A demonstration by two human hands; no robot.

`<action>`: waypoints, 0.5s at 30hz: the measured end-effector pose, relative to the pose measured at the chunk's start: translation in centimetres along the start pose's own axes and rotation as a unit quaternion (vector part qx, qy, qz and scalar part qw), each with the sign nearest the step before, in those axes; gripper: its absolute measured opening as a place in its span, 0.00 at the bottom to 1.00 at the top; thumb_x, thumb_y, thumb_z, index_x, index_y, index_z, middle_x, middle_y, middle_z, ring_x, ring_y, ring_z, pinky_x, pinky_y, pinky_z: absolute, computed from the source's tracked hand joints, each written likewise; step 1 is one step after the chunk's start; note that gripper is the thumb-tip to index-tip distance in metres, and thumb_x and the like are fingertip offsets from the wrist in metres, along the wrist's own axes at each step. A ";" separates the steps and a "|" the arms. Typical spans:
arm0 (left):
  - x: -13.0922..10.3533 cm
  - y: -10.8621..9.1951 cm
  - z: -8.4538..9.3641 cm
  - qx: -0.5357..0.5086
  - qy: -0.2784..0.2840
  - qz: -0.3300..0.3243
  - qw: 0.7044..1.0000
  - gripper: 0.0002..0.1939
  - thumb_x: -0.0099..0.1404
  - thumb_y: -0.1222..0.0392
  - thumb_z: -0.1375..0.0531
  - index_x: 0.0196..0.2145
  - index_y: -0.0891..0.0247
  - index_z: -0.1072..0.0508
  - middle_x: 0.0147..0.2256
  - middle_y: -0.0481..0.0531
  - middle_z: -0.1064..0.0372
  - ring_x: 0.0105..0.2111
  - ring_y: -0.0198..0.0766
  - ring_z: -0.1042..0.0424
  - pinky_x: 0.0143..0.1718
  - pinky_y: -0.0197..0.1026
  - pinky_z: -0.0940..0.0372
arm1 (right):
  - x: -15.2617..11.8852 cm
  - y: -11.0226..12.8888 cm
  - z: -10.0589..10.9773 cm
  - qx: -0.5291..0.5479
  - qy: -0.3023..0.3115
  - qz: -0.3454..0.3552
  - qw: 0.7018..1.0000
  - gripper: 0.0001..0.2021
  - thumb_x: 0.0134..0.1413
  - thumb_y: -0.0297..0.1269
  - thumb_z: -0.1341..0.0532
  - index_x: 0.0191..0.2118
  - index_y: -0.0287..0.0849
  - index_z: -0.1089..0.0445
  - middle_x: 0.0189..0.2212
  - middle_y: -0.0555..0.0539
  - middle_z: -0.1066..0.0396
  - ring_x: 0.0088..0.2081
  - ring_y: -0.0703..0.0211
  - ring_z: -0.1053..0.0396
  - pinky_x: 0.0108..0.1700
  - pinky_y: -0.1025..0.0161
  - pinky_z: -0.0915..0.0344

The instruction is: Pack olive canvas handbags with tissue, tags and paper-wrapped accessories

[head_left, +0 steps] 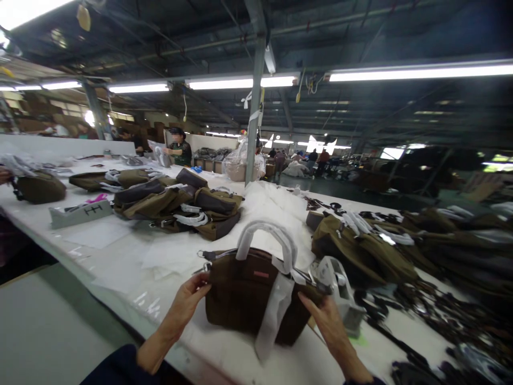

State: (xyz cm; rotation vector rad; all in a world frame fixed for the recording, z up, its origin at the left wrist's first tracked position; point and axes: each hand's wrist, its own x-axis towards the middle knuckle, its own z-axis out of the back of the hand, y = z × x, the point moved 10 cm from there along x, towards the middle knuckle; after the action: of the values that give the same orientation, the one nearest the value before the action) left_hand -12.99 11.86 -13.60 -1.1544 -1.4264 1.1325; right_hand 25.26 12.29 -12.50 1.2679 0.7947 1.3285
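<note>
Two bare hands are reaching in from the bottom edge, each coming out of a dark blue sleeve. Left hand (188, 299) is gripping the left end of a dark brown fabric handbag (244, 299), fingers curled onto its upper corner near the metal ring of the zip; right hand (326, 321) is pressing flat-fingered against the bag's right side, thumb up by the top edge, so both hands are grasping the bag between them. That bag is standing upright on the long white worktable (120, 262), close to its near edge, its looped handle wrapped in white protective paper (266, 238) and a loose white paper strip (274, 313) hanging down its front. Just beside the right hand a grey tape dispenser (340, 291) is sitting on the table. Further back, a heap of olive-green and brown bags with white-wrapped handles (180, 206) is lying to the left, and another pile of olive bags (364, 248) is spreading to the right. A grey cardboard label (80, 213) is resting near the left heap. Far off, a person in dark clothing (181, 148) is working at the table's far end under long fluorescent ceiling lights (240, 82)
</note>
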 end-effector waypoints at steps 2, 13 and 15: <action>-0.3 1.5 0.2 0.004 0.007 0.018 1.000 0.14 0.57 0.54 0.35 0.39 0.63 0.24 0.36 0.50 0.26 0.38 0.42 0.30 0.46 0.42 0.38 | -0.4 -1.0 0.0 0.018 0.015 -0.028 0.999 0.22 0.45 0.49 0.32 0.45 0.42 0.27 0.44 0.41 0.24 0.49 0.41 0.28 0.53 0.47 0.32; -0.7 2.2 -1.0 -0.067 0.018 0.043 0.997 0.13 0.60 0.54 0.36 0.41 0.62 0.28 0.39 0.50 0.26 0.39 0.39 0.30 0.43 0.39 0.36 | -0.8 1.6 1.3 0.096 -0.025 -0.051 0.994 0.25 0.46 0.50 0.32 0.49 0.44 0.31 0.49 0.44 0.26 0.55 0.46 0.32 0.59 0.52 0.36; -0.4 1.2 -1.3 -0.070 0.008 0.020 0.997 0.14 0.59 0.54 0.35 0.41 0.63 0.27 0.39 0.51 0.26 0.40 0.40 0.30 0.44 0.39 0.35 | -0.2 2.5 1.6 0.105 -0.049 -0.024 0.993 0.26 0.47 0.49 0.32 0.51 0.46 0.32 0.51 0.45 0.27 0.56 0.47 0.33 0.62 0.51 0.39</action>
State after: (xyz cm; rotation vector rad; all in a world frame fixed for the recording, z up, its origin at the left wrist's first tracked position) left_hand -11.49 11.70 -14.66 -1.2917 -1.4949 1.0608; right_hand 26.12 11.31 -9.83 1.4582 0.9087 1.1583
